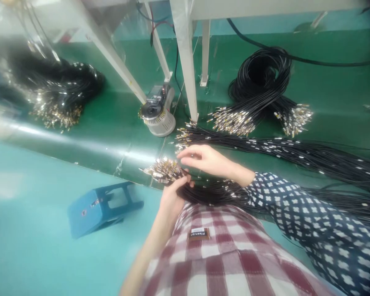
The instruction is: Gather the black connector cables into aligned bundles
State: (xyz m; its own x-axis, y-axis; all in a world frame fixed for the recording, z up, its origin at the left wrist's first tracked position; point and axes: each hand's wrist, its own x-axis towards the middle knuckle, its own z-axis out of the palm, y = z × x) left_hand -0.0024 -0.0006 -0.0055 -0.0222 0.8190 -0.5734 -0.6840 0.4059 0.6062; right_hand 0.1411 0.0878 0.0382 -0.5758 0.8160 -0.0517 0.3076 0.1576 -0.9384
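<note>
My left hand (174, 191) is wrapped round a thick bundle of black cables (212, 193), just behind their metal connector ends (163, 170). The connectors fan out to the left of the hand. Above the bundle, my right hand (205, 160) reaches leftward with its fingers stretched and slightly curved, and nothing shows in them. Its fingertips are close to the ends of a second bundle of black cables (265, 146) lying behind on the green surface. Both bundles run off toward the right.
A coiled cable bundle (262, 78) lies at the back right and another bundle (64, 90) at the left, partly blurred. A white round device (160, 119) stands by the white table legs (186, 61). On the light blue floor a blue plastic stool (95, 209) lies tipped over.
</note>
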